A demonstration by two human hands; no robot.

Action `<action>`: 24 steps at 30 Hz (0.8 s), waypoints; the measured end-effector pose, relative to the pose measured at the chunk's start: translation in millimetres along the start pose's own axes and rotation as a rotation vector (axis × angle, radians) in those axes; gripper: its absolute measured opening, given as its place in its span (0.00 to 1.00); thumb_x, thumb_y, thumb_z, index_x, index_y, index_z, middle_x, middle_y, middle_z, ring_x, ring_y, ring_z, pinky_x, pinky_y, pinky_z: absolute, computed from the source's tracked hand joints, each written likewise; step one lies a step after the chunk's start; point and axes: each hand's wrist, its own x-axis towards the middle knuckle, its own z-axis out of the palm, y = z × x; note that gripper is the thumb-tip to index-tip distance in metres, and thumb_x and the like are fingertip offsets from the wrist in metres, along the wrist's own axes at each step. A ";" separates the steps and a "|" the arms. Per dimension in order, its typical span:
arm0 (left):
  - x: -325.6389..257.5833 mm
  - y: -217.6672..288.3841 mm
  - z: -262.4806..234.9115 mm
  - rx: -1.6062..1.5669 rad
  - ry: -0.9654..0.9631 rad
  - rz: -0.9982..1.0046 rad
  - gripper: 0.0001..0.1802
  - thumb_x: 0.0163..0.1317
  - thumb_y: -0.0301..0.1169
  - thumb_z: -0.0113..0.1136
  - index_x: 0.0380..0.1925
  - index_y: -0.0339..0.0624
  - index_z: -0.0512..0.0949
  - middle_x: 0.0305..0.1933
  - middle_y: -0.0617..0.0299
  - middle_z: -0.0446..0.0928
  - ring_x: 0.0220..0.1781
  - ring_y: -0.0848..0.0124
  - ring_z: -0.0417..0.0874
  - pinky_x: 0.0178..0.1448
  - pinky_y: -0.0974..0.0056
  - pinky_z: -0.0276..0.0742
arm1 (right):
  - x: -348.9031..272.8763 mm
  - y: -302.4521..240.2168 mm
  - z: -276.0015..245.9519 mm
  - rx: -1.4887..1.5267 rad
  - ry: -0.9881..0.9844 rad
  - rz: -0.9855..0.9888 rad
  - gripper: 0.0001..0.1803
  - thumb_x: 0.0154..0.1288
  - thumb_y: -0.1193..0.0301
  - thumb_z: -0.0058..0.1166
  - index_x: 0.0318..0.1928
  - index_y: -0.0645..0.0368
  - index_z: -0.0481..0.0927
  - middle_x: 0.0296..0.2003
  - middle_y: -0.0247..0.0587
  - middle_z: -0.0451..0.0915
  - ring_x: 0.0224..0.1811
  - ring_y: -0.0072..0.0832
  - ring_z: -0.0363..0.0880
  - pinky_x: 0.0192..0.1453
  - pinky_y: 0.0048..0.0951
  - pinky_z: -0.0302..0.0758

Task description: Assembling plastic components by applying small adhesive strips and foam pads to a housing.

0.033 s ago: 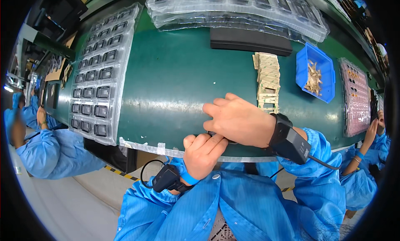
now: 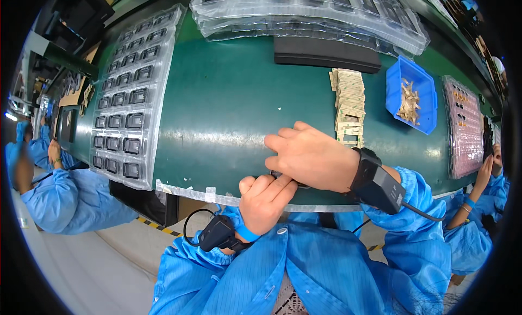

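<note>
Close to the bench's front edge, my two hands meet over a small black part [image 2: 275, 174], of which only slivers show between them. My left hand [image 2: 266, 203] is closed, its fingers wrapped round the near side of that part. Over it lies my right hand [image 2: 315, 157], back upward and fingers bent in toward the left; whatever its fingertips pinch is hidden under the hand. Beyond my right hand, a fanned row of cream adhesive frames with green marks [image 2: 349, 100] runs away from me along the bench.
Left, a clear tray [image 2: 157, 105] bears rows of black frame parts. More trays [image 2: 304, 18] are stacked at the back behind a black box [image 2: 326, 55]. Right stand a blue bin [image 2: 427, 100] of cream scraps and a pink tray [image 2: 466, 141]. Co-workers in blue sit at both sides.
</note>
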 end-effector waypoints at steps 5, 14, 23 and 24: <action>-1.3 0.3 0.1 -0.008 -0.014 -0.007 0.15 0.44 0.25 0.62 0.35 0.49 0.86 0.41 0.70 0.84 0.34 0.74 0.75 0.42 0.64 0.56 | 0.6 -0.2 7.9 -0.005 -0.035 0.020 0.02 0.53 0.69 0.58 0.28 0.51 0.81 0.33 0.30 0.72 0.40 0.25 0.75 0.42 0.29 0.69; -1.4 2.0 2.1 0.005 -0.010 -0.018 0.12 0.45 0.24 0.62 0.32 0.49 0.84 0.42 0.70 0.84 0.36 0.73 0.75 0.43 0.64 0.57 | -18.7 8.2 18.2 0.108 0.099 -0.002 0.08 0.49 0.72 0.60 0.32 0.57 0.77 0.34 0.35 0.69 0.44 0.32 0.71 0.57 0.36 0.63; 1.6 3.7 1.0 0.028 -0.015 -0.054 0.12 0.43 0.25 0.62 0.31 0.53 0.83 0.36 0.73 0.79 0.42 0.69 0.75 0.47 0.62 0.59 | -63.0 13.1 -4.9 0.229 0.142 0.198 0.05 0.52 0.77 0.55 0.31 0.59 0.75 0.35 0.40 0.69 0.44 0.37 0.71 0.58 0.41 0.63; 2.2 3.8 1.1 0.020 -0.016 -0.041 0.12 0.43 0.25 0.62 0.31 0.53 0.83 0.36 0.73 0.79 0.42 0.69 0.75 0.47 0.62 0.59 | -70.2 14.6 -9.0 0.223 0.146 0.211 0.05 0.52 0.77 0.55 0.31 0.59 0.75 0.35 0.40 0.69 0.44 0.37 0.71 0.58 0.41 0.63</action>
